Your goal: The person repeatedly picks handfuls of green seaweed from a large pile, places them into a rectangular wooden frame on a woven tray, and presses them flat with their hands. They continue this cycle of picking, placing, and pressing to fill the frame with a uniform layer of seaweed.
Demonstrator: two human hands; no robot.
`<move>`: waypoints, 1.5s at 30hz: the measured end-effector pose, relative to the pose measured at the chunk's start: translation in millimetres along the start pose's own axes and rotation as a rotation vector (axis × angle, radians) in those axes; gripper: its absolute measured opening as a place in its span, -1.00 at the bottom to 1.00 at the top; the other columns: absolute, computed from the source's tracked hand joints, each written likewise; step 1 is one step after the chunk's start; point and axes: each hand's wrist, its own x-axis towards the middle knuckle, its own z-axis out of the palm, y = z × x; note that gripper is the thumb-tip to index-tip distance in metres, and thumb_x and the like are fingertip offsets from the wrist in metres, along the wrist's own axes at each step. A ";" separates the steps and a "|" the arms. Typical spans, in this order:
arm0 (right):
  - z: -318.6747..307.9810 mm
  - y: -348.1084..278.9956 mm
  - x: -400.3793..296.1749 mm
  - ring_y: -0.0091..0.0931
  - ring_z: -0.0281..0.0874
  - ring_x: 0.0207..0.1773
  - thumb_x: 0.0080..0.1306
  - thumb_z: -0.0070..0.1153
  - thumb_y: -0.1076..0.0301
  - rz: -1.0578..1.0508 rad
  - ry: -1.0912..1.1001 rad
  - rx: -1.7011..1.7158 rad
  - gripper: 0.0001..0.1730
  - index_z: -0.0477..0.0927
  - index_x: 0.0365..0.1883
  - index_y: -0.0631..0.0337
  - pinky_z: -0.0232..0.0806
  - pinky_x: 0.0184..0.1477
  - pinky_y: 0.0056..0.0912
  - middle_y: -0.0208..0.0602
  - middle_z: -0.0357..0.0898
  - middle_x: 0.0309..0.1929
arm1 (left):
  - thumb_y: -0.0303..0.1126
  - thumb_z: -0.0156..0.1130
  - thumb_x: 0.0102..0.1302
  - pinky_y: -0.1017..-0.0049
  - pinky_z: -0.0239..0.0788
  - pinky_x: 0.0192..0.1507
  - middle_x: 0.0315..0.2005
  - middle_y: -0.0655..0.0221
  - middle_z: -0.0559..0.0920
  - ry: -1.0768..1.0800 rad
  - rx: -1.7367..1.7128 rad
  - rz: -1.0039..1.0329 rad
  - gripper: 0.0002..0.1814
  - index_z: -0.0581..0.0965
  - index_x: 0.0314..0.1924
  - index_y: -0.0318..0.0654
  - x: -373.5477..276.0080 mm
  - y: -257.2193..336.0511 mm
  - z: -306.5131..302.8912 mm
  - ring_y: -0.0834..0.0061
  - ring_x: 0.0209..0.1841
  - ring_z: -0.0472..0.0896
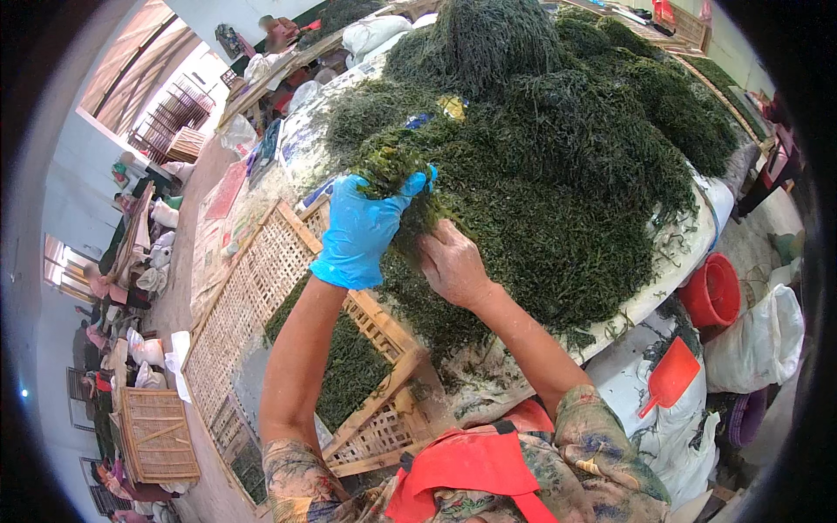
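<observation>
My left hand (363, 225), in a blue rubber glove, grips a bunch of dark green seaweed (390, 163) above the heap. Bare, my right hand (456, 265) pinches the lower end of that same bunch with thumb and curled fingers. Under and beyond both hands spreads a large pile of shredded seaweed (536, 235), rising to a tall mound (490, 46) at the back. Beneath my left forearm lies a woven bamboo tray (252, 274) with a wooden frame. A rectangular layer of seaweed (353, 372) rests on it, partly hidden by the arm.
A blue and yellow wrapper (451, 108) lies on the pile. To the right are a red bucket (711, 291), a red scoop (673, 376) and a white woven sack (758, 340). Other people work at tables along the left wall; one person (778, 157) stands at far right.
</observation>
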 end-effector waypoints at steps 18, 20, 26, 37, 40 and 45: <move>-53.3 -62.3 25.0 -0.21 0.52 0.07 0.15 0.23 0.43 -0.186 0.223 -0.085 -0.62 0.60 -0.01 0.17 0.41 0.03 -0.09 -0.20 0.56 0.02 | -0.53 0.38 0.28 0.47 0.49 -0.14 -0.26 0.40 0.74 0.078 0.313 0.030 -0.82 0.69 -0.11 -0.36 -3.1 50.8 -7.8 0.63 -0.27 0.61; -29.4 -42.6 22.5 -0.22 0.48 0.13 0.15 0.21 0.45 -0.156 0.144 -0.116 -0.55 0.59 0.07 0.20 0.31 0.13 -0.09 -0.18 0.56 0.04 | -0.55 0.37 0.28 0.47 0.49 -0.15 -0.27 0.40 0.74 0.079 0.377 0.099 -0.83 0.68 -0.11 -0.38 1.9 55.5 -5.7 0.63 -0.28 0.61; 18.5 8.5 -31.0 -0.22 0.46 0.15 0.19 0.24 0.30 -0.074 -0.091 -0.174 -0.54 0.63 0.09 0.13 0.27 0.20 -0.14 -0.18 0.58 0.02 | -0.47 0.42 0.23 0.42 0.52 -0.20 -0.30 0.23 0.78 0.176 0.308 0.272 -0.80 0.70 -0.14 -0.36 5.8 57.5 -19.1 0.50 -0.30 0.72; -110.1 -11.8 39.6 -0.32 0.67 -0.25 0.30 0.22 0.26 0.067 -0.040 0.245 -0.77 0.66 -0.22 0.25 0.49 -0.13 -0.26 -0.15 0.66 -0.27 | -0.64 0.28 0.31 0.44 0.55 -0.05 -0.19 0.23 0.75 0.147 0.163 0.363 -0.80 0.64 -0.06 -0.48 -3.4 119.8 -25.7 0.53 -0.13 0.69; -117.1 -12.0 69.5 -0.49 0.58 0.02 0.42 0.17 0.27 0.076 -0.042 0.814 -0.63 0.58 0.15 0.18 0.44 0.02 -0.41 -0.31 0.59 0.05 | -0.64 0.27 0.31 0.41 0.56 -0.02 -0.18 0.19 0.74 0.128 0.043 0.352 -0.80 0.63 -0.06 -0.49 -1.4 128.3 -38.6 0.46 -0.13 0.70; -96.0 -10.0 86.3 -0.30 0.54 0.24 0.51 0.00 0.08 -0.090 -0.236 1.546 -0.48 0.48 0.29 0.24 0.41 0.25 -0.27 -0.08 0.53 0.24 | -0.63 0.26 0.31 0.38 0.57 -0.01 -0.20 0.16 0.71 0.365 0.036 0.330 -0.77 0.58 -0.03 -0.50 -9.8 159.7 -17.6 0.37 -0.13 0.69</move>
